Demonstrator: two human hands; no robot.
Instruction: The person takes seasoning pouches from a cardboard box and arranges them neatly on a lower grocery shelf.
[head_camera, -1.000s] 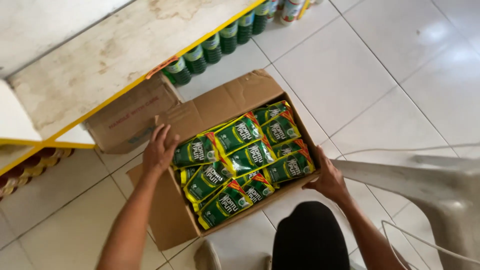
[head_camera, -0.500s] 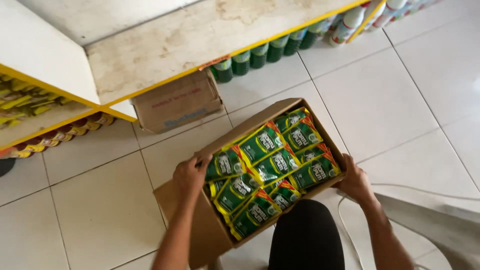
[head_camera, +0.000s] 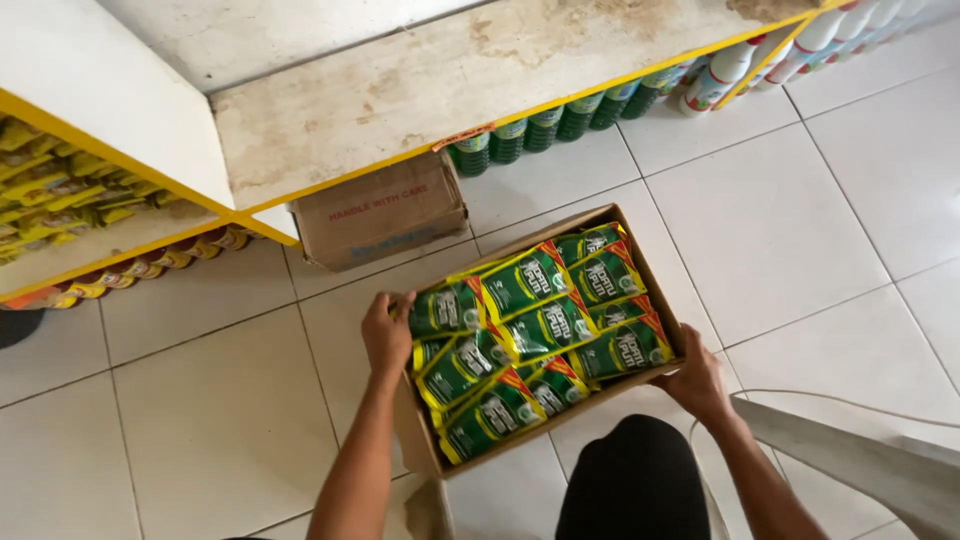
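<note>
Low in the frame, the dark trouser knee (head_camera: 632, 480) sits under the load, and both hands are on the open cardboard box (head_camera: 672, 310) at frame centre: the left hand (head_camera: 387, 335) curls over the left-side wall, fingers gripping the rim, while the right hand (head_camera: 697, 380) clasps the lower right corner, thumb on the edge. The box looks to be held clear of the pale glossy floor tiles (head_camera: 200, 420), and it is packed full with green foil sachets (head_camera: 540, 335), shiny, flat and slippery-looking, trimmed in yellow and red. Here's the risk as I read it: thin corrugated walls, a full load, two hands on edges only, so the bottom could sag or the box tilt, and those slick sachets would slide out over the low side. Just beyond, a smaller closed brown carton (head_camera: 380, 210) sits on the floor under the shelf. Further up, the worn white shelf board (head_camera: 450, 80) with its yellow edging, scuffed and stained; green bottles (head_camera: 560, 125) lined beneath it, and yellow packets (head_camera: 60, 190) stacked at far left.
</note>
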